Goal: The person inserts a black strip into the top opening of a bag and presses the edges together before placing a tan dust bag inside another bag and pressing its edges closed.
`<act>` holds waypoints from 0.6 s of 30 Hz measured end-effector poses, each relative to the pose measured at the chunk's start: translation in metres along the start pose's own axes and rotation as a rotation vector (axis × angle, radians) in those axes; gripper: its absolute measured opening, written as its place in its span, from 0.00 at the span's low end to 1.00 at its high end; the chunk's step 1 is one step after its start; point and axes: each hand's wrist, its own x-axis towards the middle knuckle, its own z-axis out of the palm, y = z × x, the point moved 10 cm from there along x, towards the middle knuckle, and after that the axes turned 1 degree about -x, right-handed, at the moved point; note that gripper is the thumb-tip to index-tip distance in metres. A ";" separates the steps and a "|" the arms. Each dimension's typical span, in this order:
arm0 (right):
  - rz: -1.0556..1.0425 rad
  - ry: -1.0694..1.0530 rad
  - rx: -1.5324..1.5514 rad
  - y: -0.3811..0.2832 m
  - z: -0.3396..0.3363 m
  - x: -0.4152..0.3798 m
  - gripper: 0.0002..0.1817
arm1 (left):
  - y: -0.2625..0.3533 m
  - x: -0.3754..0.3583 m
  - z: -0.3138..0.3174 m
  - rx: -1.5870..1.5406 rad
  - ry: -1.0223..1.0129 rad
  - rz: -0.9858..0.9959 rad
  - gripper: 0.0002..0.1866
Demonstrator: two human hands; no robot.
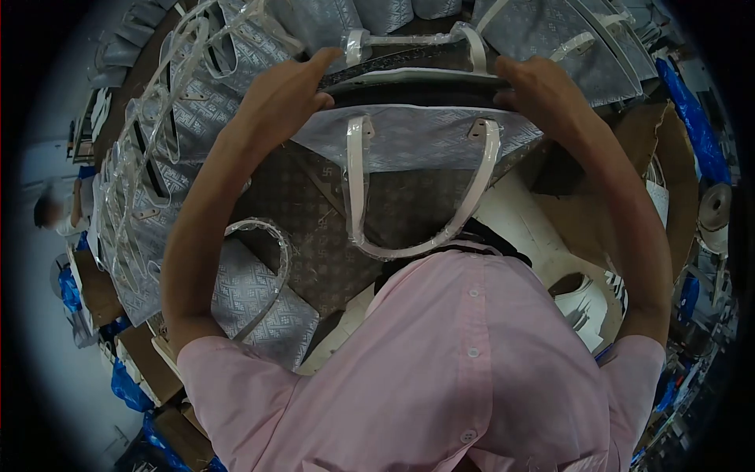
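A silver-grey patterned handbag (421, 149) stands in front of me, its top opening spread and dark inside. My left hand (295, 90) is closed on the left end of the bag's rim, with thumb and fingers pinching the edge. At the right end of the rim, my right hand (543, 90) grips in the same way. The near handle (358, 189), pale and wrapped in clear plastic, hangs down toward my pink shirt. The far handle, also wrapped, rises behind the opening. What lies inside the bag is too dark to tell.
Many similar grey bags (197, 118) crowd the left and far sides. Another bag (259, 299) lies near my left elbow. An open cardboard box (672, 157) is at the right, beside blue plastic (696, 118). A person (67, 208) is at the far left.
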 end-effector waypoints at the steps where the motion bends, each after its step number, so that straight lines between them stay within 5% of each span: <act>1: 0.001 0.015 -0.003 0.000 -0.001 0.001 0.11 | 0.004 0.001 0.000 0.031 -0.006 0.036 0.29; 11: 0.031 0.046 -0.059 0.003 0.004 0.004 0.09 | 0.011 -0.002 -0.006 0.163 0.110 0.052 0.27; 18: 0.022 0.123 -0.107 -0.001 0.000 0.002 0.08 | 0.010 0.002 -0.006 0.187 0.164 0.005 0.14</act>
